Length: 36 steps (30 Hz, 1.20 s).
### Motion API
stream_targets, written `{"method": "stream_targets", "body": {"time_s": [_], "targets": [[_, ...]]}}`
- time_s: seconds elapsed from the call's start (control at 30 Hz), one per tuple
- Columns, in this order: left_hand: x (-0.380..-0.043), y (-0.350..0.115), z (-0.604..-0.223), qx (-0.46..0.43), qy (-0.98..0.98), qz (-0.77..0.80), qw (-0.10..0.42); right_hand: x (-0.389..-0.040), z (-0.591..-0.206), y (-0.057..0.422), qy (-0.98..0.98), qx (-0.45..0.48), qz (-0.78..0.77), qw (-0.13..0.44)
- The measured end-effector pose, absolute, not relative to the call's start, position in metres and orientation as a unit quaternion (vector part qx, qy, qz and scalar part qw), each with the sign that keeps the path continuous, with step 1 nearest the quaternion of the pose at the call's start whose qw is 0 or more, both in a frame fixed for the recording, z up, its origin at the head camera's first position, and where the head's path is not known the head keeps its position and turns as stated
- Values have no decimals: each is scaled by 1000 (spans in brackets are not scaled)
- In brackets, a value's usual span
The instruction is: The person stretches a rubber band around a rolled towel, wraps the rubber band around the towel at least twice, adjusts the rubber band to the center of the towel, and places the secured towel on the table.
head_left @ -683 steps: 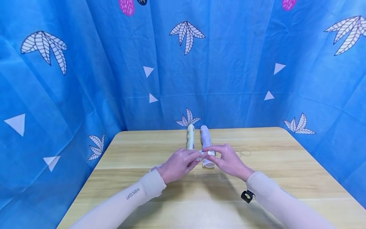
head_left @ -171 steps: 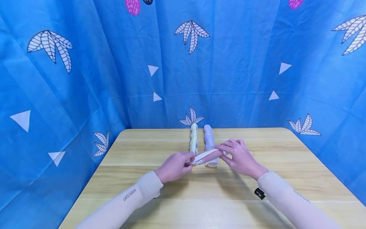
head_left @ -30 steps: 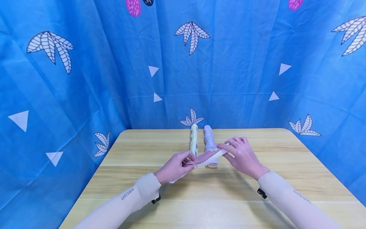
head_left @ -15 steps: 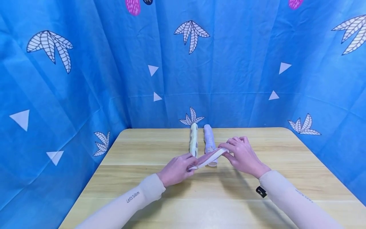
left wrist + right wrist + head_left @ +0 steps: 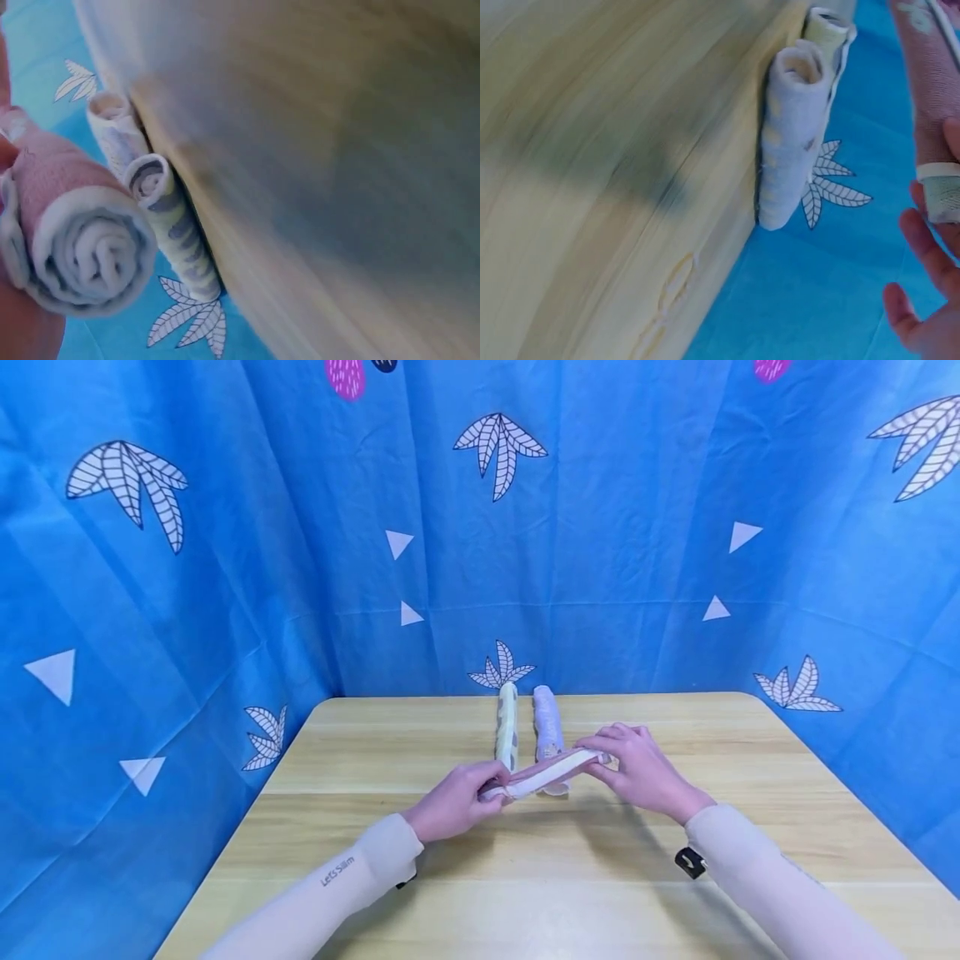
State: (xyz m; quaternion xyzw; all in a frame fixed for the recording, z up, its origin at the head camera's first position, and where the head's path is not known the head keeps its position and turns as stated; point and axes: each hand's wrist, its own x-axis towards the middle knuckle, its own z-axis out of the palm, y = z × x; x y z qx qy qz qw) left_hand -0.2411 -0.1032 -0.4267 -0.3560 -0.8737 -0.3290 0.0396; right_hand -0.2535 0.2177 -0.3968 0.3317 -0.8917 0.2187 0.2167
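1. Step in hand: a pink rolled cloth (image 5: 551, 770) is held above the table, tilted, from 8 o'clock up to 2 o'clock in the head view. The rolling is judged to be complete or nearly so, with the roll being steadied or trimmed.
2. Grip, left hand (image 5: 453, 800): the fingers are curled round the roll's 8 o'clock end; a spiral of layers is shown there in the left wrist view.
3. Grip, right hand (image 5: 641, 772): the 2 o'clock end is pinched between thumb and fingers.
4. Next move: firm pressure at both ends is judged to be called for, as the layers could spring loose. Two thin loops (image 5: 661, 313) are noted at 7 o'clock from the lilac roll in the right wrist view, should binding be required.
5. Surface: on the pale wood-grain table (image 5: 525, 893), a green patterned roll (image 5: 507, 722) is found at 11 o'clock from the held roll, and a lilac roll (image 5: 548, 718) at 12 o'clock.
6. Room: the table is enclosed from 9 through 12 to 3 o'clock by a blue curtain (image 5: 622, 527), printed with leaves and white triangles.
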Motion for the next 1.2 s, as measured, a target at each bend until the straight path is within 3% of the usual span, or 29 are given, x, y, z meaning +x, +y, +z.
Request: {"method": "stream_targets", "body": {"time_s": [0.33, 0.43, 0.53, 0.73, 0.83, 1.2], "targets": [[-236, -101, -420, -293, -835, -459, -81, -255, -399, 217, -855, 396, 150, 300], [-233, -98, -418, -294, -841, -445, -94, -256, -399, 217, -847, 398, 142, 323], [-228, -95, -417, -317, -866, -381, -61, -258, -398, 217, -848, 392, 141, 329], [-224, -90, -421, -401, -885, -219, 92, -257, -395, 218, -858, 372, 144, 323], [-224, -89, -422, -430, -873, -185, 141, -257, -394, 220, -859, 368, 144, 326], [-228, -93, -426, -434, -876, -140, 158, -255, -393, 213, -862, 365, 139, 325]]}}
